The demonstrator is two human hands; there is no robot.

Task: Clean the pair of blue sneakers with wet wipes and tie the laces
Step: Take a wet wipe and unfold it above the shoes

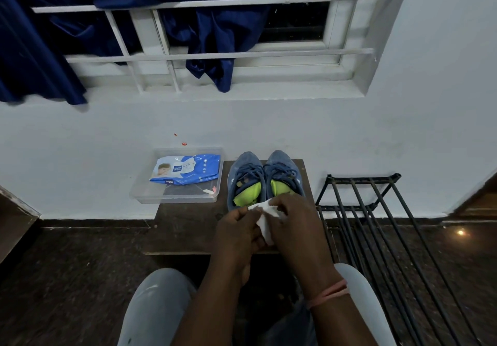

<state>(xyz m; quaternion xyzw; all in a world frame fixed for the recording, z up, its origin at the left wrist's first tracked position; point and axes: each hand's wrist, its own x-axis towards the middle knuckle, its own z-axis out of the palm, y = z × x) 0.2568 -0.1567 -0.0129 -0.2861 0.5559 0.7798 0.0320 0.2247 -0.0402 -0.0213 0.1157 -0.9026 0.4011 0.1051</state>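
Domestic interior, a room in a home, seen from where I sit. At 12 o'clock, a white-framed window with white horizontal grille bars point(215, 2) is set in a plain white plastered wall point(443, 76); a dark blue fabric curtain point(40, 49) is bunched over the bars from 10 to 12 o'clock. At 3 o'clock stands a black metal slatted shoe rack point(376, 224). The dark speckled stone floor point(80, 265) runs from 7 to 9 o'clock. A low dark brown wooden stool point(188, 227) stands before me against the wall. My grey-trousered knees point(156, 305) lie at 6 o'clock.
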